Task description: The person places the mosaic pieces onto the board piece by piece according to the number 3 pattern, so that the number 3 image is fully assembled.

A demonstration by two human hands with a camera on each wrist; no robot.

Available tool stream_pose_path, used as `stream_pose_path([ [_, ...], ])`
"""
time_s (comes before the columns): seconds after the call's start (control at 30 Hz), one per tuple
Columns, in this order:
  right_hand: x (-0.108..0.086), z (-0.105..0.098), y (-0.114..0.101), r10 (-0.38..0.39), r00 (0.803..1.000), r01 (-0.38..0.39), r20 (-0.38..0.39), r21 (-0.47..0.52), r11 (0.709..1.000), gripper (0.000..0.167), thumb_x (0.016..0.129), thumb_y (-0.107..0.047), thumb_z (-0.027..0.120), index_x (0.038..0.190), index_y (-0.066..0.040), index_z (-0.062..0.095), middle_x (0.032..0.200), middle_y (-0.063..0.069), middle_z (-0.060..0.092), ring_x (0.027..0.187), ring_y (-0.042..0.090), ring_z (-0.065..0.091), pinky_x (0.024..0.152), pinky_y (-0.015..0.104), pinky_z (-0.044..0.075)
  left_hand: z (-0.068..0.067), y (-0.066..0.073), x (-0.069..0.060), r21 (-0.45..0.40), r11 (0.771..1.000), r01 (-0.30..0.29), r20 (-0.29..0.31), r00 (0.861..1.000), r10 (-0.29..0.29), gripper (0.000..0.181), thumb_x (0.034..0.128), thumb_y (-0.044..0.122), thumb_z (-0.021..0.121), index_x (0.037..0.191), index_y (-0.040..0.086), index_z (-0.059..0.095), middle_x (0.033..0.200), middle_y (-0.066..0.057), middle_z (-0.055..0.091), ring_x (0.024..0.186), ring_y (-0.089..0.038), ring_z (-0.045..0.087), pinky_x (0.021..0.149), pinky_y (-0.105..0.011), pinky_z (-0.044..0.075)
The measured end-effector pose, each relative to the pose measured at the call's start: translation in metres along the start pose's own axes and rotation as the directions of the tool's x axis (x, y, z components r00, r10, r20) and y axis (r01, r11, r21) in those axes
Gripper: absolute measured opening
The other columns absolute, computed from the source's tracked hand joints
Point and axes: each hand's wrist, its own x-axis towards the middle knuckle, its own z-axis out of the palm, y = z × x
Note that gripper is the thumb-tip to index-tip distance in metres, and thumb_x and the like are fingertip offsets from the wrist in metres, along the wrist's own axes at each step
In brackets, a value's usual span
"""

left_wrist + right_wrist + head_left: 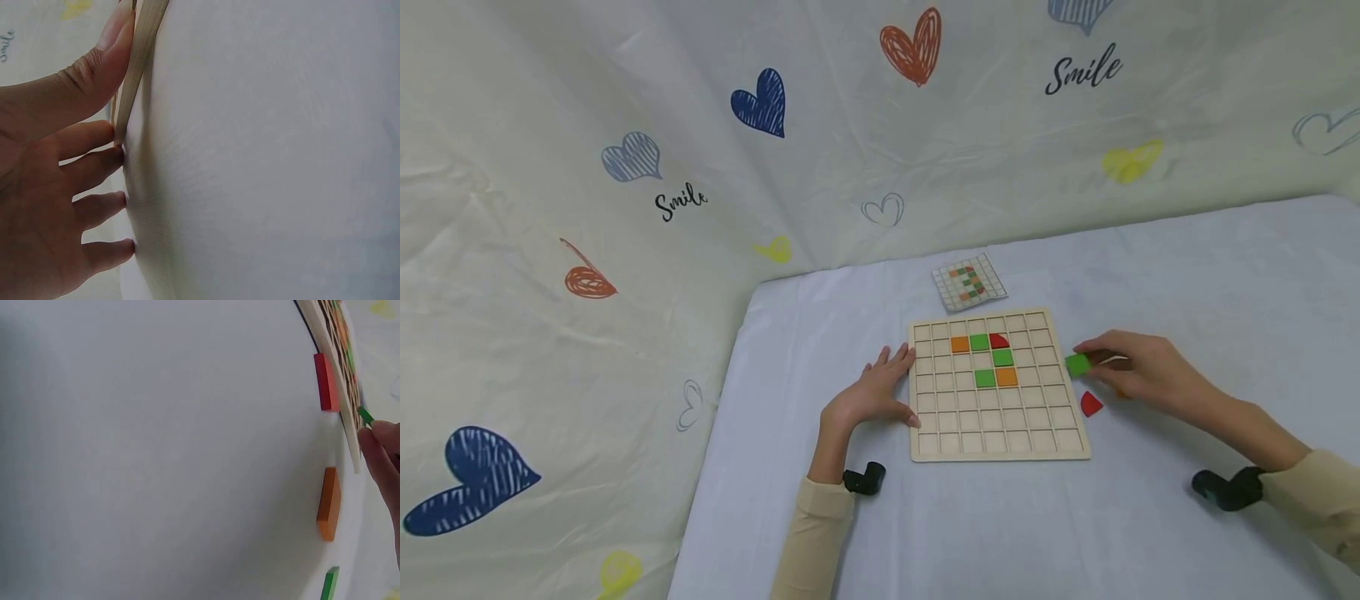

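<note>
A wooden grid board [955,447] lies flat on the white table. Several tiles sit in its cells: orange squares [959,344], green squares [985,378] and a red quarter-round [998,341]. At the board's left edge, my left hand [871,395] rests with fingers spread, thumb and fingertips touching the rim. Just off the right edge, my right hand [1138,367] pinches a green square tile [1078,365] between thumb and fingers. Below that tile, a red quarter-round piece [1091,404] lies on the cloth. An orange tile [329,503] lies near the right hand, mostly hidden in the head view.
Behind the board lies a pattern card [970,282] printed with a coloured grid. Another green tile [329,585] shows at the bottom of the right wrist view. A hanging cloth [820,175] printed with hearts stands along the table's back and left sides.
</note>
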Motion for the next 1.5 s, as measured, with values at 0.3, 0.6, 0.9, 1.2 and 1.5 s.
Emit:
stream_pose_path([
  [0.3, 0.009, 0.009, -0.011, -0.085, 0.996, 0.085, 0.024, -0.016, 0.996, 0.036, 0.073, -0.003, 0.091, 0.106, -0.008, 0.077, 0.094, -0.009, 0.072, 0.080, 0.001, 0.064, 0.072, 0.019, 0.058, 0.000, -0.001, 0.000, 0.002, 1.000, -0.006, 0.005, 1.000, 0.006, 0.115, 0.0789, 0.026, 0.090, 0.166, 0.016, 0.016, 0.174, 0.000, 0.007, 0.161, -0.025, -0.006, 0.130, -0.051, 0.002],
  [0.6, 0.017, 0.018, -0.021, -0.097, 0.992, 0.099, 0.076, -0.024, 0.995, 0.033, 0.074, -0.012, 0.092, 0.105, -0.011, 0.078, 0.094, -0.011, 0.072, 0.080, 0.005, 0.063, 0.069, 0.023, 0.056, 0.000, -0.002, 0.001, -0.001, 1.000, -0.008, 0.008, 1.000, 0.009, 0.115, 0.0790, 0.026, 0.090, 0.166, 0.016, 0.016, 0.174, 0.001, 0.006, 0.161, -0.025, -0.006, 0.130, -0.051, 0.002],
  [0.9, 0.022, 0.030, -0.034, -0.183, 0.978, 0.182, 0.101, 0.018, 0.983, 0.031, 0.074, -0.007, 0.091, 0.102, -0.010, 0.078, 0.097, -0.007, 0.072, 0.079, 0.010, 0.062, 0.066, 0.024, 0.054, 0.000, -0.002, 0.001, -0.002, 1.000, -0.004, 0.013, 1.000, 0.004, 0.115, 0.0790, 0.025, 0.091, 0.166, 0.015, 0.016, 0.174, 0.000, 0.006, 0.161, -0.025, -0.006, 0.130, -0.051, 0.002],
  [1.2, 0.031, 0.045, -0.039, -0.222, 0.965, 0.216, 0.138, 0.058, 0.975, 0.027, 0.075, -0.007, 0.090, 0.099, -0.007, 0.079, 0.096, -0.002, 0.073, 0.084, 0.015, 0.065, 0.072, 0.029, 0.059, -0.001, -0.001, 0.000, -0.001, 1.000, -0.008, 0.009, 1.000, 0.008, 0.115, 0.0792, 0.026, 0.090, 0.166, 0.015, 0.016, 0.174, 0.000, 0.006, 0.161, -0.025, -0.006, 0.130, -0.051, 0.002],
  [1.5, 0.035, 0.052, -0.044, -0.190, 0.959, 0.195, 0.211, -0.004, 0.981, 0.024, 0.078, -0.009, 0.088, 0.101, -0.009, 0.079, 0.097, -0.003, 0.072, 0.089, 0.016, 0.064, 0.077, 0.033, 0.057, -0.001, -0.001, 0.000, -0.004, 1.000, -0.008, 0.005, 1.000, 0.008, 0.115, 0.0786, 0.026, 0.091, 0.166, 0.014, 0.017, 0.174, 0.000, 0.007, 0.161, -0.026, -0.006, 0.130, -0.052, 0.002],
])
